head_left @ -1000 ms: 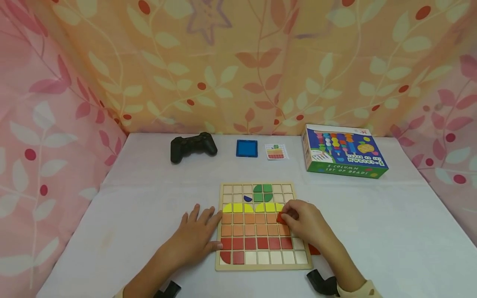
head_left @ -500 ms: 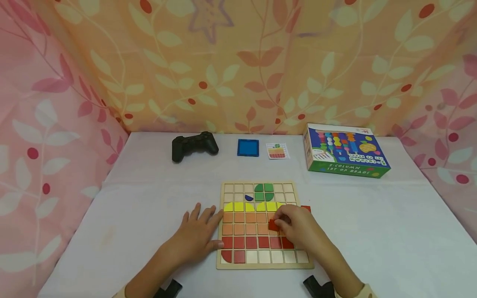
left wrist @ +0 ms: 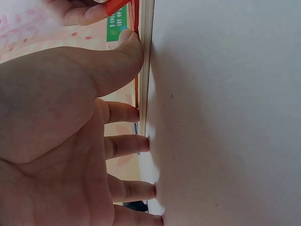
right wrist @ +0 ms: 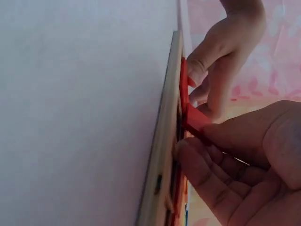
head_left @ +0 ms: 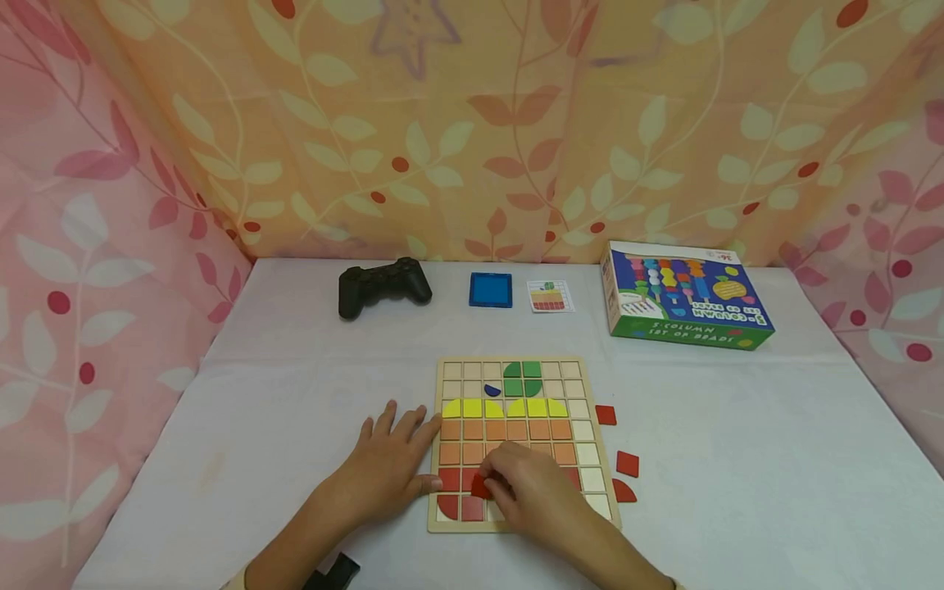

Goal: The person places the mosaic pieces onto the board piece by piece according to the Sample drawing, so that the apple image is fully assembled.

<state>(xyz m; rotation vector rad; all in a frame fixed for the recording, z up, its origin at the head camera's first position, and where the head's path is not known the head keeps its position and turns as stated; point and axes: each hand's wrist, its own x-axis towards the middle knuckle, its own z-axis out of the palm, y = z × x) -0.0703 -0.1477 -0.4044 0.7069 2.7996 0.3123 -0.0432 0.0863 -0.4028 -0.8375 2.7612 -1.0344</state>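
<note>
A pale wooden grid board lies on the white table, its cells partly filled with green, yellow, orange and red tiles plus a small blue half-round tile. My left hand rests at the board's left side, fingers spread, thumb on the edge. Between thumb and fingers, my right hand pinches a red tile, tilted over the lower rows. In the bottom row, a rounded red tile and a red square tile sit at the left. My right hand covers several cells to their right.
Two loose red squares and a red quarter-round tile lie along the board's right side. Behind are a black game controller, a blue square tray, a pattern card and a bead-set box.
My right hand has moved left and toward me with the red tile, from the board's right side to its lower rows, uncovering the loose red tiles. My left hand has stayed in place.
</note>
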